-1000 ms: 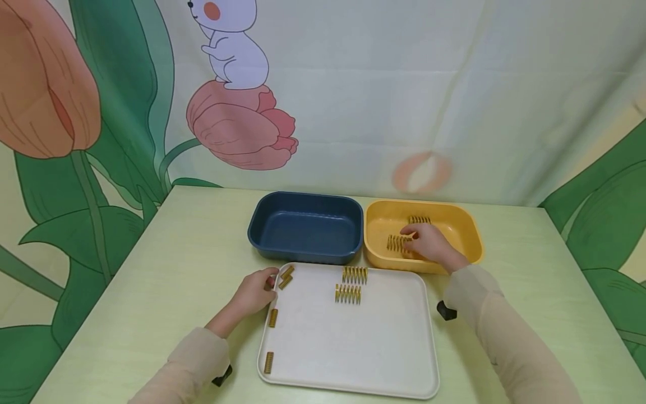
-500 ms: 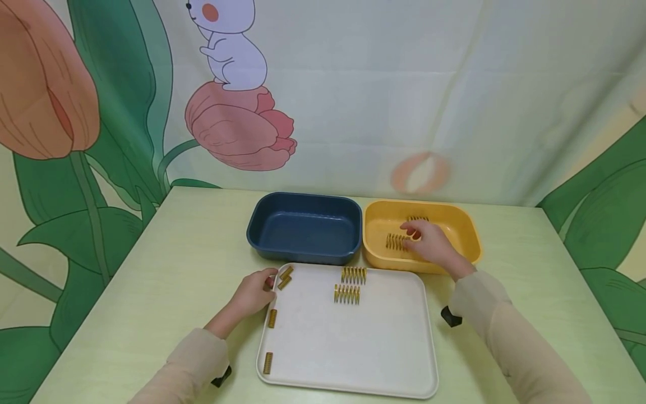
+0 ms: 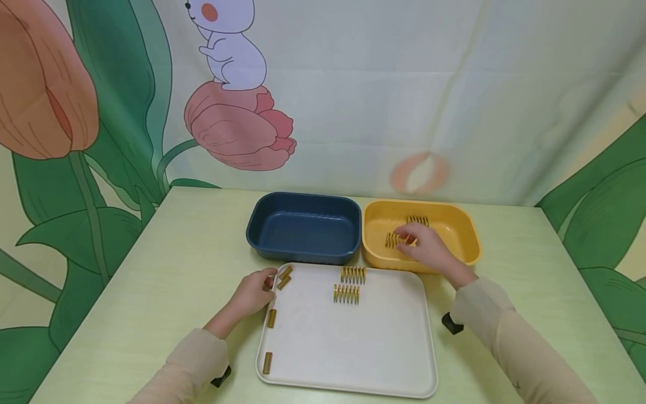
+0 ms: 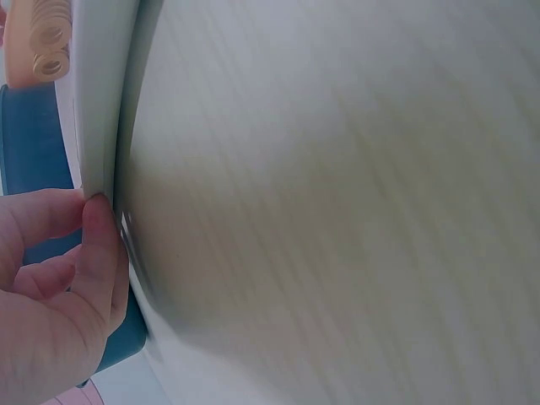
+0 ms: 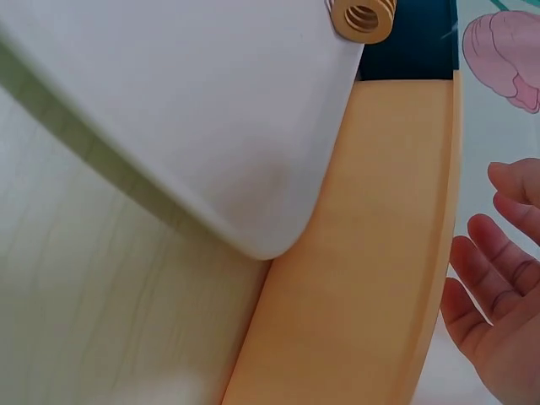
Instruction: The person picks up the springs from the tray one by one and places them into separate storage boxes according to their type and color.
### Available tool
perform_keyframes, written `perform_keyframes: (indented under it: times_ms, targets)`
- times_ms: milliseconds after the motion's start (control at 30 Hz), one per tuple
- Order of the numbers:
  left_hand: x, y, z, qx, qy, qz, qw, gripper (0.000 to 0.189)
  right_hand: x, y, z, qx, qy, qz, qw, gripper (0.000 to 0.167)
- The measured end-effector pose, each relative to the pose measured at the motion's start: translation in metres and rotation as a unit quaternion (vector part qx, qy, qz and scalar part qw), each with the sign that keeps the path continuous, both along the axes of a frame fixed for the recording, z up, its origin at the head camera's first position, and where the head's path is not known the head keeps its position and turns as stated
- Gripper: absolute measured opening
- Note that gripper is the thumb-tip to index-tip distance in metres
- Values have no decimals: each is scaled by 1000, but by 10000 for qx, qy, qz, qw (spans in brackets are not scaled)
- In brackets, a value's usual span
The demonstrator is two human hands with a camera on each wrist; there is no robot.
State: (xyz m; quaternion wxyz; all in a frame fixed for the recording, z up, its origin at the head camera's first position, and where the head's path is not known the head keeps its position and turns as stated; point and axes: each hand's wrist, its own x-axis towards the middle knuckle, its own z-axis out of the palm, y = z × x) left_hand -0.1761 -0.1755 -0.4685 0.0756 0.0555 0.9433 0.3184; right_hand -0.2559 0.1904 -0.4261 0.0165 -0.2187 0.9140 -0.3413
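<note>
My left hand pinches the left rim of a white tray between thumb and fingers; the left wrist view shows the fingertips on the edge. Over the yellow basin, my right hand has thumb and fingers parted around the right end of a large coil spring. No spring shows between the fingers in the right wrist view. Another large spring lies farther back in the basin. On the tray lie two large springs, one behind the other.
Several small springs lie along the tray's left side. A dark blue basin stands behind the tray, beside the yellow one. The pale green table ends at a printed curtain.
My right hand has shifted slightly left, closer over the nearer spring in the yellow basin. That spring has stayed in place. The left hand keeps its hold on the tray rim.
</note>
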Motion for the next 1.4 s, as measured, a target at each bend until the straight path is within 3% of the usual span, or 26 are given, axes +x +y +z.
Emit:
perform_keyframes:
  times_ms: [833,1133,1400]
  targets:
    - [-1,0,2,-36,52,-28,10000,45,22,-10,3,168,567,371,9976,23]
    - [-2,-1,1,-53,84,-46,9999,45,29,-17,3,150,417,486,9978,21]
    - [-1,0,0,-55,109,-55,9999,45,36,-23,0,96,533,662,9963,21]
